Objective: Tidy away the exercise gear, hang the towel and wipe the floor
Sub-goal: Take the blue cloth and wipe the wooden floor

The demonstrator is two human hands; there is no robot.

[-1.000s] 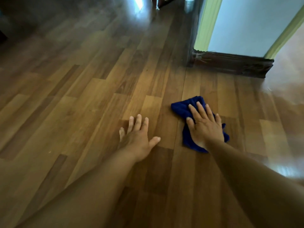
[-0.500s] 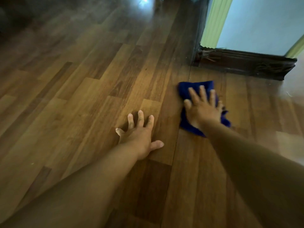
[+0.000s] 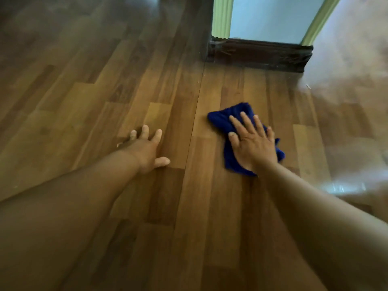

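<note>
Both hands are down on the floor, and we list them first. Our right hand: fingers straight and a little spread, palm pressing flat on the blue cloth, not curled round it. Our left hand: spread flat on bare boards, well apart from the cloth, holding nothing and, we judge, bracing our weight. Blue cloth: bunched under the right palm, one corner showing beyond the fingertips, another edge showing below the wrist; it lies on the floor to the right of a long seam between boards, near the wall corner. Handling, as we judge it: soft, light, limp, likely to ruck or slide out from under a loose palm on this glossy surface, so we keep broad, even pressure over its middle; for lifting, we would pinch a bunched fold instead of a thin edge. Floor: brown wood-pattern planks, shiny, with glare at the right. Beyond: dark skirting board at the foot of a pale blue wall, framed by green trim.
</note>
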